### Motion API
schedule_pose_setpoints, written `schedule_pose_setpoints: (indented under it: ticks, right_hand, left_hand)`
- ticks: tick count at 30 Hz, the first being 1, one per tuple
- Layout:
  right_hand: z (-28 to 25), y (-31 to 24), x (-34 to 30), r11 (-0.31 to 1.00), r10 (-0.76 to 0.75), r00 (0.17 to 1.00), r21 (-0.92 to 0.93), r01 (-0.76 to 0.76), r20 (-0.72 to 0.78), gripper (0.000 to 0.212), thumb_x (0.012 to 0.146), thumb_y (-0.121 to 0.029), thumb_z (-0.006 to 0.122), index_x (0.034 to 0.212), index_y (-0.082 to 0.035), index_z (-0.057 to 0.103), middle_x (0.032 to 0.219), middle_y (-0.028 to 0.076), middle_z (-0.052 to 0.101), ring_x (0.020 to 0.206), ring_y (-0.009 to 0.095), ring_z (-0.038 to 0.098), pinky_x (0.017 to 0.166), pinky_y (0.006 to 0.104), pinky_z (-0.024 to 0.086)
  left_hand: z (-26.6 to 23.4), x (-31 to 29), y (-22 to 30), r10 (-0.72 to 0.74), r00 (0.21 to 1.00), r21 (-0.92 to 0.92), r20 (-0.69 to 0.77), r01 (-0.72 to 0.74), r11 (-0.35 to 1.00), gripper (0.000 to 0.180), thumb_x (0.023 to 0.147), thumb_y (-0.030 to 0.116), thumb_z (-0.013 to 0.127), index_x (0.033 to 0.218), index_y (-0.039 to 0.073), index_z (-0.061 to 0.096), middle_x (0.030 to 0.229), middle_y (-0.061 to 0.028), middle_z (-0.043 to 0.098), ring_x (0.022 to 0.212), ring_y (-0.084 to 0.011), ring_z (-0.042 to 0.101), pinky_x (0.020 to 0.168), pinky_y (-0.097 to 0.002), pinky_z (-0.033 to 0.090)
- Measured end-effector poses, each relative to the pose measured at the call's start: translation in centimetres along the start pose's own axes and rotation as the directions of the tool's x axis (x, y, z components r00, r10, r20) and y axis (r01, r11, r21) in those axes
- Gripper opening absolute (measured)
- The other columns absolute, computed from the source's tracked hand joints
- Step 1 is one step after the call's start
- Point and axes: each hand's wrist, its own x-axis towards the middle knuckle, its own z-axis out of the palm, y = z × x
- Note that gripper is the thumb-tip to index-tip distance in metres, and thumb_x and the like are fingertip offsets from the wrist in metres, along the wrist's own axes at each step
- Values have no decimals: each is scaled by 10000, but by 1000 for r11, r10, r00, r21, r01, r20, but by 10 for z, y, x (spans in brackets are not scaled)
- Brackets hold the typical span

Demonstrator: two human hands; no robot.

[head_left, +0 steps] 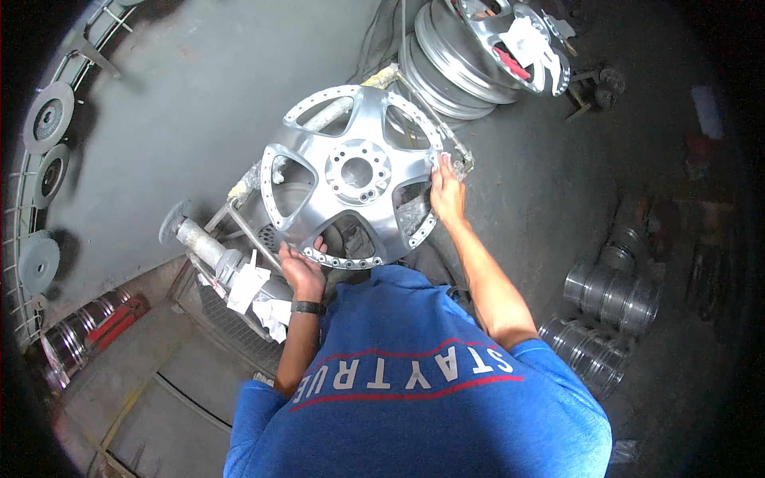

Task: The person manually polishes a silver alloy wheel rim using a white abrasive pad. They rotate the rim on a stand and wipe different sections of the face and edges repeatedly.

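Note:
A polished silver five-spoke wheel centre [374, 203] faces up in front of me, resting against a metal frame stand [255, 231] with yellowed, worn padding. At its lower left edge, my left hand [303, 269] cups the rim, palm up, with the fingertips partly hidden underneath. On the right edge my right hand [448, 191] grips the rim at the end of a spoke. A small white scrap shows by its fingertips; whether it is held I cannot tell. A dark band circles my left wrist.
Left of the stand sits a power grinder [215, 248] with a round disc, white crumpled sheets [251, 287] beside it. Discs [49, 117] hang on a wire rack at far left. Silver wheels [454, 64] are stacked at the back; shiny rim barrels [610, 295] lie at right.

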Motion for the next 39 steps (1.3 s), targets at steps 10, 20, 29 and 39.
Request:
schedule_pose_setpoints:
  ticks: [10, 20, 29, 39]
  right_hand:
    - [24, -39, -34, 951, -270, 962, -171, 259, -46, 473, 1040, -189, 511, 1447, 53, 526, 1467, 321, 517, 1406, 449, 472, 1201, 503, 340]
    - [17, -36, -18, 971, -178, 984, -165, 175, 1, 479, 1058, -189, 444, 1446, 86, 507, 1496, 277, 518, 1464, 421, 411, 1242, 553, 236]
    - [2, -51, -20, 852, -414, 899, -288, 437, 141, 458, 1006, -130, 522, 1429, 44, 549, 1475, 251, 550, 1443, 367, 461, 1234, 629, 194]
    - [13, -59, -16, 853, -417, 901, -292, 433, 120, 473, 1006, -125, 514, 1452, 35, 528, 1478, 248, 549, 1462, 358, 439, 1233, 623, 198]
  left_hand:
    - [-10, 9, -3, -10, 1000, -22, 16, 10, 1000, 415, 1067, 445, 443, 1188, 52, 502, 1069, -114, 636, 1012, -444, 703, 971, -622, 509]
    - [-1, 1, -1, 3, 999, 11, 48, -3, 1000, 552, 1064, 455, 423, 1397, 17, 461, 1324, -141, 604, 1090, -437, 671, 973, -564, 533]
    - [-6, -2, 0, -30, 996, -26, 85, 33, 999, 542, 1067, 477, 405, 1393, 49, 471, 1371, -178, 552, 1209, -478, 605, 1049, -624, 468]
    - [-2, -2, 3, -74, 995, -3, 74, 74, 997, 563, 1048, 489, 449, 1370, 30, 493, 1308, -153, 609, 1094, -399, 679, 990, -529, 519]
